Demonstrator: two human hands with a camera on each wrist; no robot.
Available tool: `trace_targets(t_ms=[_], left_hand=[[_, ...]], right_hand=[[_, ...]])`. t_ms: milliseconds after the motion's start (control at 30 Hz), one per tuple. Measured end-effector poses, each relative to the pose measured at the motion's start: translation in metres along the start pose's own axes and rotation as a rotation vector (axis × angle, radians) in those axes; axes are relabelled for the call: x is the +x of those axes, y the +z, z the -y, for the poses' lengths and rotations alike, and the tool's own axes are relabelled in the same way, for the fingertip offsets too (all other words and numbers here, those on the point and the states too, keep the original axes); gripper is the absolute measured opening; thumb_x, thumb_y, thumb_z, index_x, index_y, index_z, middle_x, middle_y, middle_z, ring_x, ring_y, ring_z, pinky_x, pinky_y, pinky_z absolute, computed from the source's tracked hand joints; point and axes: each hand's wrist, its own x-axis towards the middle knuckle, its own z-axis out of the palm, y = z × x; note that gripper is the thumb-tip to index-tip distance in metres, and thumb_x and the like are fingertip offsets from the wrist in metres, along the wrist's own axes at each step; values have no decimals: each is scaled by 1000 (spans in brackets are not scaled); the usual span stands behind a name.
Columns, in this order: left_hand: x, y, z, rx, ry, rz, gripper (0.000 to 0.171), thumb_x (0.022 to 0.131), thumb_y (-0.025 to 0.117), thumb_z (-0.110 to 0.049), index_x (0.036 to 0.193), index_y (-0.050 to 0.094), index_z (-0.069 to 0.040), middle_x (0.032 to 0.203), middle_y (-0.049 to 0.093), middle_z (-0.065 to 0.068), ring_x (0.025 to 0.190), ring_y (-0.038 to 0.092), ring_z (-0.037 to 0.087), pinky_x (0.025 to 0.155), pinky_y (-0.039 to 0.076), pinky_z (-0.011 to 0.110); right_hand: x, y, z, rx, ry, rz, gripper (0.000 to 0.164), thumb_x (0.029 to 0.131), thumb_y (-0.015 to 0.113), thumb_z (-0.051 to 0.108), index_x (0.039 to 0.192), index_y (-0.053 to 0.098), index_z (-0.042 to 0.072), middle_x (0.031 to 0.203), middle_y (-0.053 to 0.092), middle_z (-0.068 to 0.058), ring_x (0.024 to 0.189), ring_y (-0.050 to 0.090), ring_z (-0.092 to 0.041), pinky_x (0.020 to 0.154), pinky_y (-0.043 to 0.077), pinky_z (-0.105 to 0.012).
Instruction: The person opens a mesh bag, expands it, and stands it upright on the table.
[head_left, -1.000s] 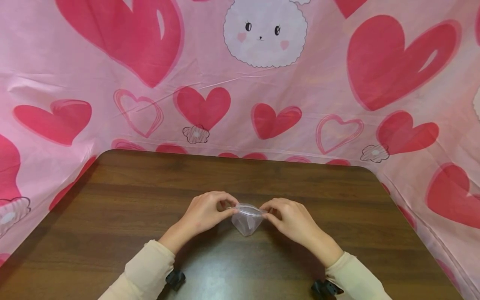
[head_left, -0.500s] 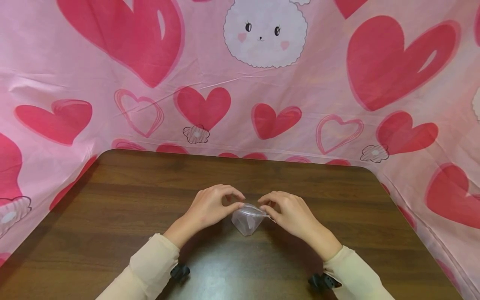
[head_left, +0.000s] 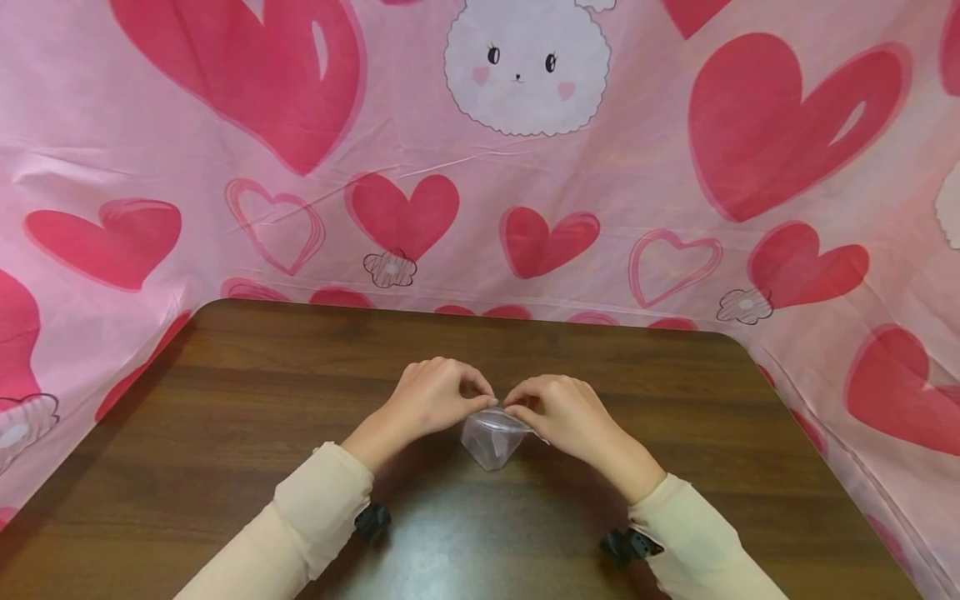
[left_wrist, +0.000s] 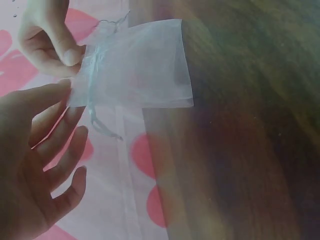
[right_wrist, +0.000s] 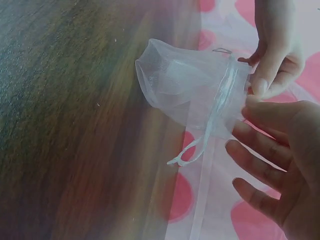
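Note:
A sheer white drawstring pouch (head_left: 491,446) hangs between both hands over the middle of the table. Its pale ribbon drawstring (left_wrist: 93,75) runs across it below the mouth, with a loose loop (right_wrist: 187,154) at one side. My left hand (head_left: 435,398) pinches the mouth's edge between thumb and index finger; in the left wrist view the other fingers (left_wrist: 67,160) are spread below. Close beside it, my right hand (head_left: 567,414) pinches the same edge, its remaining fingers (right_wrist: 257,155) loosely bent. In the right wrist view a paler patch shows through the fabric.
The dark wooden table (head_left: 300,358) stretches out around both hands. Behind it hangs a pink cloth (head_left: 465,242) printed with red hearts. Both forearms wear cream sleeves (head_left: 318,508), with a black wrist device (head_left: 372,522) under each.
Both hands have left the pouch's two sides and moved up and inward to its mouth edge, where their fingertips are now close together. The pouch stays nearly in place.

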Motion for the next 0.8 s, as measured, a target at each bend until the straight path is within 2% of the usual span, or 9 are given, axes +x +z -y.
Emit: trace_targets(t_ms=[233,467,600,800], left_hand=[[2,-4,0,9,1,72,6,83,79,-40,84,79,-33,67,63,-22,58,50,4,52,38,29],[3,-7,-5,23,-7,143,4,83,79,-35,86,79,-33,71,65,-21,64,54,3,57,41,31],[4,-6,-8,32,-12,156,4,83,78,-37,86,78,-34,71,65,-21,64,55,3,58,42,31],[5,-4,-10,39,-31,180,6,82,78,-38,82,77,-32,69,63,-21,63,55,3,59,43,32]], right_hand=[[3,3,0,-1,49,100,10,83,81,21,92,78,19,72,65,16,62,53,1,55,43,-23],[4,2,1,-13,157,221,6,86,78,22,92,78,20,67,61,16,54,49,-3,52,42,-28],[5,5,1,-27,163,200,4,86,77,22,87,78,19,70,65,14,58,51,-3,55,45,-29],[4,5,5,-38,143,134,6,87,77,24,84,78,18,66,62,16,56,48,-3,52,43,-27]])
